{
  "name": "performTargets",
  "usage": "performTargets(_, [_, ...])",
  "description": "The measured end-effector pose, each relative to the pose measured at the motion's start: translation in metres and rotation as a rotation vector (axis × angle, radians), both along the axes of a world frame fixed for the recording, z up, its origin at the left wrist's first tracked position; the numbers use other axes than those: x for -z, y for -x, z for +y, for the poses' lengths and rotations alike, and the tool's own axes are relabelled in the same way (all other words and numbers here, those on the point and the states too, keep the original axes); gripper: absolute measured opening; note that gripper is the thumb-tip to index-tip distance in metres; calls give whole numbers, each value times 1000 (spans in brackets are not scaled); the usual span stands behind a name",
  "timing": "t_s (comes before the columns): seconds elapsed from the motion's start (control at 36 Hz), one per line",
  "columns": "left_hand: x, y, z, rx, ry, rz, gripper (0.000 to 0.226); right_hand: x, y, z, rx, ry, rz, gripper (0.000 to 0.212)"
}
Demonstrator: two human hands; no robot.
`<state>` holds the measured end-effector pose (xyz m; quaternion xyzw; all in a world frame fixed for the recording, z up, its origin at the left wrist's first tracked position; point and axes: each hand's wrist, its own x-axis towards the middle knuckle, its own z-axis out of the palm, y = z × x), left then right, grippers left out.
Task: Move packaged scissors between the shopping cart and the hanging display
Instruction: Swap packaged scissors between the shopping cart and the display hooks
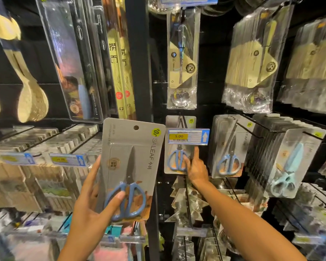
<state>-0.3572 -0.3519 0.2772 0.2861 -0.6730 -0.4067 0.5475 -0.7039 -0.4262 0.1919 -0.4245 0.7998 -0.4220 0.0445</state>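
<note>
My left hand (91,200) grips a grey card pack of blue-handled scissors (129,166) from its lower left, thumb over the handles, and holds it upright in front of the display. My right hand (195,166) reaches to a matching scissors pack (174,159) that hangs on a hook behind a yellow 5.00 price tag (187,136). Its thumb presses the front near the handles and its index finger points up along the pack's right edge. More of the same packs (228,147) hang on the peg to the right. The shopping cart is out of view.
A black upright post (139,59) stands between display bays. Light-blue scissors packs (290,162) hang at far right. Ladle and spoon packs (183,59) hang above, wooden spoons (26,91) at left. Price-tagged pegs (68,159) jut out at lower left.
</note>
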Motion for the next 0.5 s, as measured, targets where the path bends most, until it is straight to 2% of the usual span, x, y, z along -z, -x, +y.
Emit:
performTargets(0.22, [2, 0, 3, -8, 23, -24, 89, 3, 0, 10, -30, -12, 3, 77])
performTargets(0.33, [1, -3, 6, 15, 32, -30, 88, 9, -20, 39, -131, 132, -41, 99])
performTargets(0.5, [0, -4, 12, 29, 58, -55, 89, 7, -73, 98, -138, 321, -92, 85])
